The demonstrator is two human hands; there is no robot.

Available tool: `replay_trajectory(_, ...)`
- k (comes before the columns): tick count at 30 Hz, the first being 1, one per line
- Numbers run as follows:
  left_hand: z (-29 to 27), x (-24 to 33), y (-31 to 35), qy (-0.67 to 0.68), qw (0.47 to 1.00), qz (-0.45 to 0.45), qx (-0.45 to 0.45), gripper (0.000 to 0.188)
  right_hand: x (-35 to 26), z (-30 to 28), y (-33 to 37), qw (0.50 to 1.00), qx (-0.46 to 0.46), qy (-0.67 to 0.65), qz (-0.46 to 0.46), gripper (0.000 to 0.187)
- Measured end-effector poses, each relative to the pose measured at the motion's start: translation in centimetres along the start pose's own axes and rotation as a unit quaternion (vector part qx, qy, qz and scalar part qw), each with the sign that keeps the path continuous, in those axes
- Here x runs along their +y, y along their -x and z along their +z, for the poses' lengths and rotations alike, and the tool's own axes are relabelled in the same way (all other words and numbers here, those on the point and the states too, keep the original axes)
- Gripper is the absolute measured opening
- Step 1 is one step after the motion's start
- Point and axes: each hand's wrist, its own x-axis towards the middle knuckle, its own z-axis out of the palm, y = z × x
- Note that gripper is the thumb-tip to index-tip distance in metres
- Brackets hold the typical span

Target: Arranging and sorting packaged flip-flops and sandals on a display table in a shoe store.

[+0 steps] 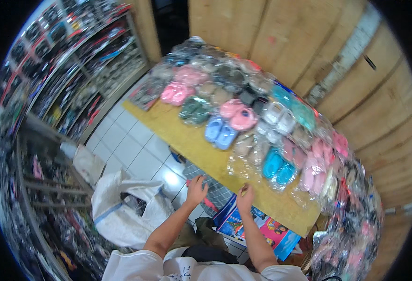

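Observation:
Over the grey checked cloth (pixel 219 189) hangs my left hand (pixel 197 191), its fingers loosely bent and apart with nothing visible in them. A pinkish-red item (pixel 209 204), partly hidden, shows just below it. My right hand (pixel 245 197) is at the near edge of the yellow table (pixel 201 151), fingers pinched together; a small yellowish bit shows at the fingertips, too small to name. Beyond it, plastic-wrapped pairs of sandals lie on the table, among them a turquoise pair (pixel 278 166), a light blue pair (pixel 220 133) and a pink pair (pixel 238 114).
A white woven sack (pixel 121 213) stands open on the tiled floor (pixel 143 157) at my left. Shelves (pixel 91 75) of packed goods line the left side. Colourful printed sheets (pixel 262 229) sit below the table's near edge. More wrapped footwear (pixel 351 225) is heaped at right, before a wooden wall (pixel 281 37).

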Motion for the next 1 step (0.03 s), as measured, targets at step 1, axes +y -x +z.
replay_trajectory(1, -1.52, -3.36, 3.14, 0.011, 0.998, -0.042, -0.052, 0.048, -1.32, 1.81, 0.46, 1.0, -0.024, 0.006, -0.017, 0.053)
